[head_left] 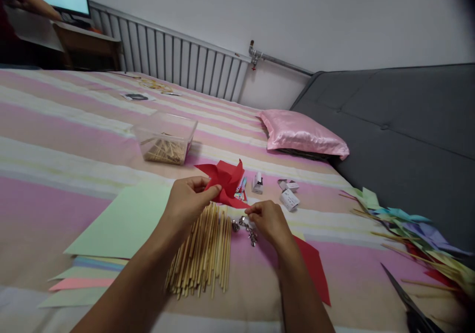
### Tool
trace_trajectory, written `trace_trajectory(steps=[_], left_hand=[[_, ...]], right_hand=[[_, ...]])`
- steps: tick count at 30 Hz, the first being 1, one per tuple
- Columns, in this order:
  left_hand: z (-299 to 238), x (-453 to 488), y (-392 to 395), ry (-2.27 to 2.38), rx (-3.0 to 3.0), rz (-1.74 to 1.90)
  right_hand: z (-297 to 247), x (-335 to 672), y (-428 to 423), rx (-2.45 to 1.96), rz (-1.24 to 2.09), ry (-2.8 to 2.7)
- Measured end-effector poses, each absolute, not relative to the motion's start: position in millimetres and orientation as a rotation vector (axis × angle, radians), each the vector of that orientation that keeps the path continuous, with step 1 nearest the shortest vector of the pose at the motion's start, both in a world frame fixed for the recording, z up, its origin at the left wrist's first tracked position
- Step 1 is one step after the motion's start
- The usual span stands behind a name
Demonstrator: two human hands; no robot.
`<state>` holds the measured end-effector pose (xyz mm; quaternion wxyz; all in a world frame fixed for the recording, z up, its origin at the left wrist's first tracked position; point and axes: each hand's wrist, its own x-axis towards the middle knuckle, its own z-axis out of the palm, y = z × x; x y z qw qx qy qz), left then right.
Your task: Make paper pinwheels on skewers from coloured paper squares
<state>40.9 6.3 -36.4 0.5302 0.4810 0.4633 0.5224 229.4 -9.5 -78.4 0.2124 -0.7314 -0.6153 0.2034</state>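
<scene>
My left hand (191,194) pinches a red paper pinwheel (223,178) near its middle, thumb on the front. Close by its lower right tip, my right hand (270,219) has thumb and fingers pressed together; whatever is between them is too small to make out. Small shiny metal pieces (252,235) lie on the bedsheet beside the right fingers. Below the hands is a bundle of thin wooden sticks (204,254). Pale green paper sheets (122,219) are stacked to the left, over other colours. A red paper sheet (313,268) is partly hidden by my right forearm.
A clear plastic box (165,140) with thin wooden pieces stands beyond my left hand. Small white boxes (289,199) lie ahead. Scissors (408,303) and colourful paper pinwheels on sticks (419,229) are at right. Further back are a pink pillow (302,132) and a person's arm (40,5).
</scene>
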Motion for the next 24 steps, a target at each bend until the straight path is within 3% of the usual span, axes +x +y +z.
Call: trace_trajectory(steps=[24], left_hand=[[-37.2,41.7,7.1,1.137,1.165,1.265]], right_hand=[[-102.7,226.8,-3.3,-2.150,0.411,-1.962]])
